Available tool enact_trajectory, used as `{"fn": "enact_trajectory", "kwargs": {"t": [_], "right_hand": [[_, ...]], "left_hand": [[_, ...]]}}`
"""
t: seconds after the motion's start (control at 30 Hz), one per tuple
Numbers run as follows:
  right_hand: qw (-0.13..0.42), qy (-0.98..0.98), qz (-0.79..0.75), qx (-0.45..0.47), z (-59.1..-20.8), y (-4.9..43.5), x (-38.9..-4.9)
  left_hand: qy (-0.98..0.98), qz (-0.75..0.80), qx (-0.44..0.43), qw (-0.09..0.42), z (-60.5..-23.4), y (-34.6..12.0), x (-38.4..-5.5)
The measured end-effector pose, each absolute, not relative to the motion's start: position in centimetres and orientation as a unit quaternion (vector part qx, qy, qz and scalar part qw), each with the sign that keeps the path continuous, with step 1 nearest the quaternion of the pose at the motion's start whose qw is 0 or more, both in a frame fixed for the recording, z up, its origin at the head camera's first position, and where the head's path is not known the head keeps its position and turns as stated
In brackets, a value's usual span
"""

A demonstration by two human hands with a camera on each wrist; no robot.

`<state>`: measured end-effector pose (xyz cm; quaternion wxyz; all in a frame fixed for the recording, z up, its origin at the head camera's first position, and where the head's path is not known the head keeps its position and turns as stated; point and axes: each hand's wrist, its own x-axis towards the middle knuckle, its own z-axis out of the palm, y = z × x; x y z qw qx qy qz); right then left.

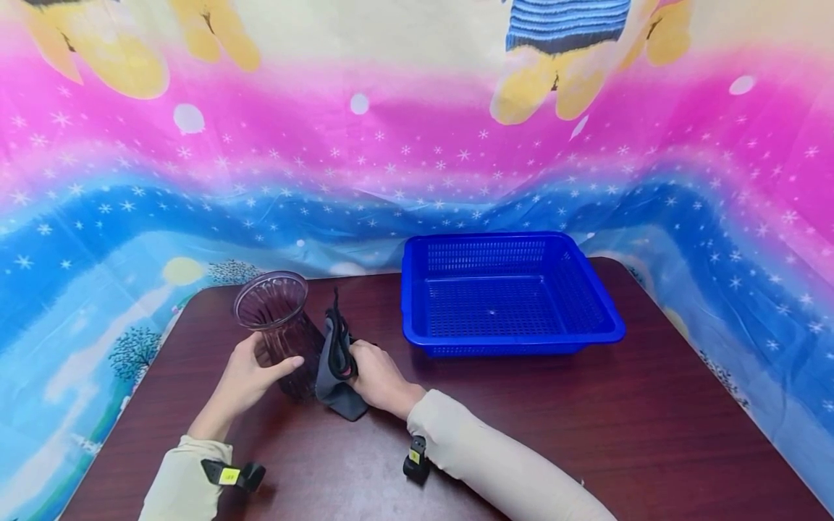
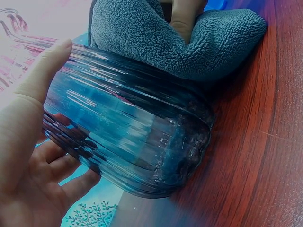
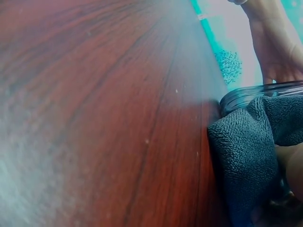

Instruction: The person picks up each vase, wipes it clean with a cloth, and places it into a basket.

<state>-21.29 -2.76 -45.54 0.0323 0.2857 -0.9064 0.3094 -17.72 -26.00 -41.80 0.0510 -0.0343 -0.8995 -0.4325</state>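
Observation:
A purple-tinted ribbed glass vase [image 1: 287,340] with a flared rim stands, slightly tilted, on the left part of the table. My left hand [image 1: 244,380] grips it from the left, thumb across the front and fingers around the far side, as the left wrist view [image 2: 42,142] also shows. Against the vase's right side lies a folded dark grey towel [image 1: 339,383] with a black edge. My right hand [image 1: 378,376] holds this towel, its fingers partly hidden in the folds. In the right wrist view the fuzzy towel [image 3: 246,161] covers much of the vase [image 3: 246,97].
A blue plastic basket [image 1: 515,340] with mesh walls stands at the back right of the brown wooden table [image 1: 586,427]. A patterned curtain [image 1: 365,166] hangs behind and around the table. Both sleeves carry small black wrist cameras.

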Motion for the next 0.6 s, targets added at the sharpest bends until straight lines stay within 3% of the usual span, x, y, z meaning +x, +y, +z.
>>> {"fn": "enact_trajectory", "kwargs": {"t": [0.6], "right_hand": [[0.026,-0.902,0.324,0.285,-43.9,-3.0,-21.4]], "left_hand": [[-0.903,-0.425,-0.039,0.058,-41.9,-26.0,-17.8]]}}
